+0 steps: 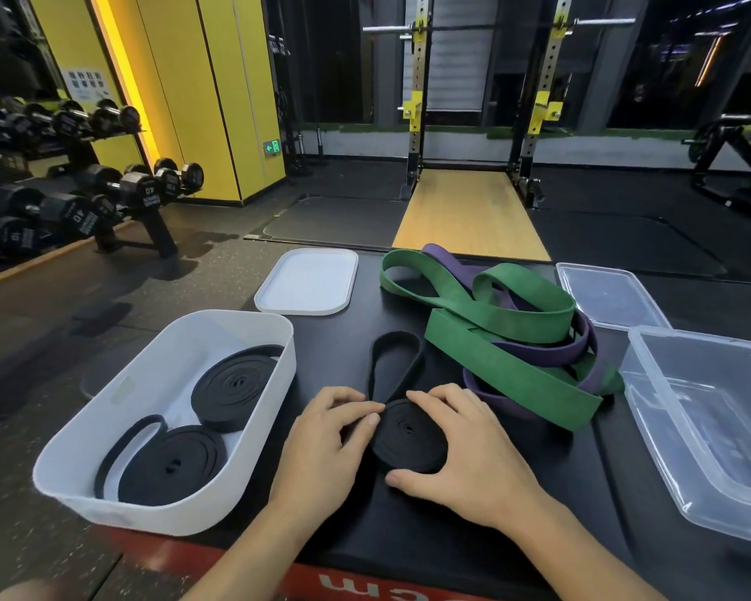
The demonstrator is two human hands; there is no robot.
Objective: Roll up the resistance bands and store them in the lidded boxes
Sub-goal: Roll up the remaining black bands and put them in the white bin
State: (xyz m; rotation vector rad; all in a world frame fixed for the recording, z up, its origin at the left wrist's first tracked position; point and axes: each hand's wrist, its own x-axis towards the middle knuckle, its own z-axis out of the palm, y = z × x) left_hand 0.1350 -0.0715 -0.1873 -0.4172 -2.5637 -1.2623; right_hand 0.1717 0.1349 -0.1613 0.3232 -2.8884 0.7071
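Head view. Both hands are working at lower centre of the frame. The left hand [330,431] is pinching the left edge of the black band [408,440], fingers curled. The right hand [456,444] is gripping the coil, thumb on the near edge and fingers over the far edge. The band's loose loop is lying beyond the coil on the table [582,479].

At lower left, a white box [183,511] is holding two black rolls [235,383]. Its white lid [306,281] is lying behind it. A green band [517,314] and a purple band [538,353] are lying tangled right of centre. A clear box [651,435] and a clear lid [608,292] are standing at right.
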